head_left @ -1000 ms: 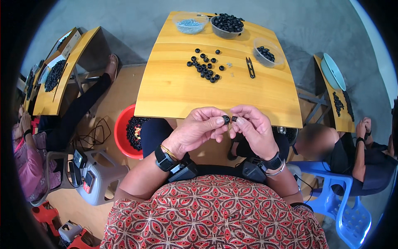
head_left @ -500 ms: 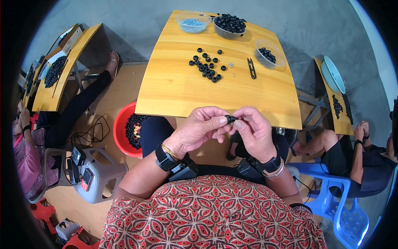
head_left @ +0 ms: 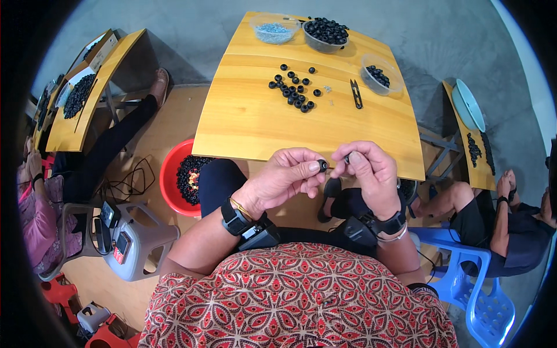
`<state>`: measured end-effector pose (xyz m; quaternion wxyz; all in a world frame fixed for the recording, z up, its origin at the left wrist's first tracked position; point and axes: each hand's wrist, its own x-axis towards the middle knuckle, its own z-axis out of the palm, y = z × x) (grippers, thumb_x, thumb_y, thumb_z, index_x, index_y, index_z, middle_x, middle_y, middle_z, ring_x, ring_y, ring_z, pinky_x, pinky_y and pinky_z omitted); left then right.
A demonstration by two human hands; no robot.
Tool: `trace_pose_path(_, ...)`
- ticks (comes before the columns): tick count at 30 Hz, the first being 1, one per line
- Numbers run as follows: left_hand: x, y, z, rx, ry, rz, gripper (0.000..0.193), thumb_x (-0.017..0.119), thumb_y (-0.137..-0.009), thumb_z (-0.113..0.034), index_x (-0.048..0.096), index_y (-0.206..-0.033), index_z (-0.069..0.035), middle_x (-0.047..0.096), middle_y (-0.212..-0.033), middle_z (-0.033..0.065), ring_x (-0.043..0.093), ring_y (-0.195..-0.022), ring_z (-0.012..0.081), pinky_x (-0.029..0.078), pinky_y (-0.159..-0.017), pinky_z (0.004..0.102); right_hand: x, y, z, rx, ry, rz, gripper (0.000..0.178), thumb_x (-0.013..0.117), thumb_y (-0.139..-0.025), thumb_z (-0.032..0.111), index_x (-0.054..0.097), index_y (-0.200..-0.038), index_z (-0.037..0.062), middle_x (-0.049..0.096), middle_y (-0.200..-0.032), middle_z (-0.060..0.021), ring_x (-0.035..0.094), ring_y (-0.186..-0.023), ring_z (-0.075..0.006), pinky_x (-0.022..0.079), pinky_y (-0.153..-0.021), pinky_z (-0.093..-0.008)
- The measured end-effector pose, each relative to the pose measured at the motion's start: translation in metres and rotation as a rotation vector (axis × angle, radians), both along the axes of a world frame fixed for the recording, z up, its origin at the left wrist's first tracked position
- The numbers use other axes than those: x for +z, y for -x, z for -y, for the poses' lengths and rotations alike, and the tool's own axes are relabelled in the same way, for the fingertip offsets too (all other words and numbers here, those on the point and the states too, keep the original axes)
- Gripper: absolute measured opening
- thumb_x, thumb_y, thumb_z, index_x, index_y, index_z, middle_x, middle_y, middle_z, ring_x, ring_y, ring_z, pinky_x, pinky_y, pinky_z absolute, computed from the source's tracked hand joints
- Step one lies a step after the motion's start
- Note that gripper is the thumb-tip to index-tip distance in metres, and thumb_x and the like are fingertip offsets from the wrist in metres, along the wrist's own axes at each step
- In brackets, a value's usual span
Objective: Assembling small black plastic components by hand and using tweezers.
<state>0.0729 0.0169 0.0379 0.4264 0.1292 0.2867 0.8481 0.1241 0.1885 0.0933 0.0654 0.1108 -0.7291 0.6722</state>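
Just off the table's near edge, my left hand pinches a small black ring-like round piece between thumb and forefinger, its hollow end showing. A little to the right, my right hand is closed on a small dark piece, mostly hidden by the fingertips. The two hands are slightly apart. Ahead of them on the wooden table lie several loose black round pieces, some with holes showing. Beside these are a few tiny pale bits and black thread snips.
At the table's far side stand a clear bowl of bluish small parts, a bowl of black pieces and another clear bowl. A red basin sits on the floor at left. People sit at both sides; a blue chair is at right.
My right hand has drawn away to the right and slightly up with a small dark piece. My left hand keeps the black round piece, now more exposed. The view has shifted a little.
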Motion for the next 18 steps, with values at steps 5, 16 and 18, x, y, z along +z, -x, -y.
trace_pose_path(5,-0.002,0.001,-0.001,-0.002,-0.026,0.006,0.017,0.051,-0.085,-0.011,0.056,-0.096,0.000,0.059,-0.080,0.0084,0.058,-0.061,0.0117,0.051,-0.057,0.0238,-0.005,-0.002,-0.009,0.108,0.178,0.139,0.014,0.045,-0.088,0.008,0.053,-0.094,-0.0018,0.054,-0.075,-0.0033,0.054,-0.063,-0.0089,0.042,-0.058,-0.0196)
trace_pose_path(16,0.003,0.001,0.000,0.036,0.022,-0.037,0.017,0.053,-0.083,-0.009,0.056,-0.096,0.000,0.059,-0.081,0.0086,0.055,-0.062,0.0108,0.051,-0.057,0.0245,-0.006,0.000,-0.003,0.081,-0.028,0.145,0.019,0.045,-0.086,0.004,0.056,-0.100,-0.0018,0.050,-0.080,-0.0044,0.052,-0.063,-0.0091,0.041,-0.059,-0.0196)
trace_pose_path(18,0.004,0.001,-0.001,0.038,0.020,-0.058,0.017,0.054,-0.083,-0.009,0.057,-0.097,0.000,0.059,-0.081,0.0084,0.055,-0.062,0.0108,0.051,-0.057,0.0246,-0.006,0.001,-0.002,0.071,-0.082,0.088,0.019,0.045,-0.085,0.003,0.056,-0.099,-0.0020,0.052,-0.080,-0.0051,0.052,-0.062,-0.0094,0.042,-0.059,-0.0197)
